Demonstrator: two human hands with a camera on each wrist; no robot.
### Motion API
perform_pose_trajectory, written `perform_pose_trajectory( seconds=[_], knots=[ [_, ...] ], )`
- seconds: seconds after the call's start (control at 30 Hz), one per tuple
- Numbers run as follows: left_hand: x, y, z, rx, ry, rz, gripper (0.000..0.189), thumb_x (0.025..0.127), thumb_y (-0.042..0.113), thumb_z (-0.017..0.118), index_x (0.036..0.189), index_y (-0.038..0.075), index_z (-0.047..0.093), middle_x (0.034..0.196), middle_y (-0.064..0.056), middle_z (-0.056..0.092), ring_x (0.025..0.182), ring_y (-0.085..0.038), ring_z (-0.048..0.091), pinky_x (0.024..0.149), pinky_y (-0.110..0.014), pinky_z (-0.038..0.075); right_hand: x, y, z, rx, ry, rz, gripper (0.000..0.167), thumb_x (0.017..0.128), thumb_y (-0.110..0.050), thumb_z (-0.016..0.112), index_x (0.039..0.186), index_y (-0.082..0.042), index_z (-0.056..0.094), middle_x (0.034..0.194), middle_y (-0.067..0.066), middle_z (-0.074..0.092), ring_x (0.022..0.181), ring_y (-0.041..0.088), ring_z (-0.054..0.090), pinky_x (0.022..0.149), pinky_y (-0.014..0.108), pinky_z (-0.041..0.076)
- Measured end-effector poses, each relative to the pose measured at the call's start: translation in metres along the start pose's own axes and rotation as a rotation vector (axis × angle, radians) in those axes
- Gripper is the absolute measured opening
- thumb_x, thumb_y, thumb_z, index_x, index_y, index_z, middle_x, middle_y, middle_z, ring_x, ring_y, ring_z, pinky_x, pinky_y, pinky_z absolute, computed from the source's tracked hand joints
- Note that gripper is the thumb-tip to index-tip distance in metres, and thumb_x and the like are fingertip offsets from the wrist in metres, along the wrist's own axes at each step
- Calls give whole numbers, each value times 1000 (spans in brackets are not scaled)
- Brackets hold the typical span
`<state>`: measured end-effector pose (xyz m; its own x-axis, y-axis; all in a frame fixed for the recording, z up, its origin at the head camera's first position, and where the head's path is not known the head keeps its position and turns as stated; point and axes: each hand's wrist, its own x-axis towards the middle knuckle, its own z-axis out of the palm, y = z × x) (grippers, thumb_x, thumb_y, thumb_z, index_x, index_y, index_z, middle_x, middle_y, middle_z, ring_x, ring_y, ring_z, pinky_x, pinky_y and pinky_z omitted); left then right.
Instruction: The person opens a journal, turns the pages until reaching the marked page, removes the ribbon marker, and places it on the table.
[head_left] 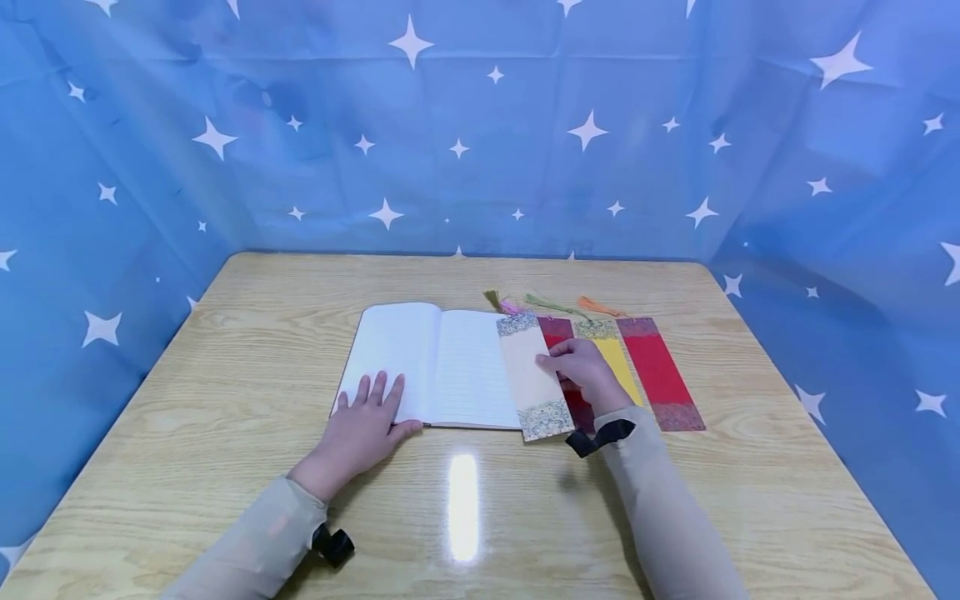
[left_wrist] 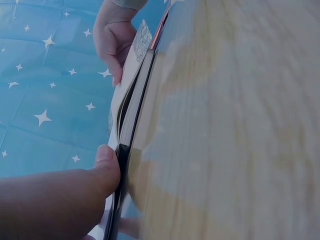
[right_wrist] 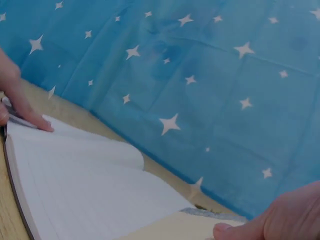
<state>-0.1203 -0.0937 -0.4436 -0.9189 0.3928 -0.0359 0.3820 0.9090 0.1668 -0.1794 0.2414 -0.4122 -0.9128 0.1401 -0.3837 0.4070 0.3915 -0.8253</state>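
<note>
An open notebook [head_left: 472,367] with a blank left page and a lined right page lies on the table. My left hand [head_left: 363,433] rests flat on the lower left page, fingers spread, its thumb at the bottom edge near the spine. My right hand [head_left: 588,371] pinches the right edge of a cream bookmark [head_left: 528,362] with grey patterned ends. That bookmark overlaps the right page's outer edge. In the right wrist view the thumb lies on top of the cream bookmark [right_wrist: 170,227]. Under the right hand, a dark red bookmark [head_left: 553,327] is partly covered.
Right of the notebook lie a yellow bookmark [head_left: 617,367] and a red bookmark [head_left: 662,371]. Green [head_left: 551,304] and orange tassels [head_left: 600,307] extend behind them, beside a dark olive tassel [head_left: 492,298]. A blue star-patterned curtain [head_left: 480,125] surrounds the wooden table [head_left: 300,317].
</note>
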Motion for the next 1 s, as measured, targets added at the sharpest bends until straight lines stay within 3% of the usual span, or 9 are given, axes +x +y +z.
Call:
perform_pose_trajectory(
  seconds=[0.2, 0.4, 0.63, 1.0],
  knots=[
    [0, -1, 0, -1, 7, 0, 78, 91, 61, 38, 147, 8, 28, 147, -24, 26, 133, -44, 23, 99, -65, 22, -3, 2, -8, 75, -39, -3, 40, 83, -26, 71, 110, -1, 53, 88, 11, 52, 70, 21, 52, 62, 30, 48],
    [0, -2, 2, -4, 29, 7, 78, 90, 61, 42, 145, 7, 31, 145, -26, 29, 131, -46, 25, 97, -66, 24, -7, 6, -20, 159, -92, -59, 37, 85, -24, 69, 106, -1, 51, 79, 7, 49, 64, 18, 49, 58, 29, 46],
    [1, -1, 3, -21, 34, 14, 78, 90, 60, 43, 145, 6, 32, 144, -27, 29, 131, -47, 25, 96, -68, 24, -11, 14, -40, 253, -138, -50, 36, 86, -25, 68, 106, -3, 49, 82, 3, 52, 65, 14, 48, 59, 27, 44],
    [1, 0, 2, -7, 39, 19, 77, 91, 60, 42, 144, 5, 33, 144, -28, 30, 130, -48, 26, 95, -68, 25, -10, 26, -68, 239, -85, -36, 35, 87, -25, 66, 109, -5, 48, 83, 1, 55, 66, 14, 51, 61, 27, 47]
  ],
)
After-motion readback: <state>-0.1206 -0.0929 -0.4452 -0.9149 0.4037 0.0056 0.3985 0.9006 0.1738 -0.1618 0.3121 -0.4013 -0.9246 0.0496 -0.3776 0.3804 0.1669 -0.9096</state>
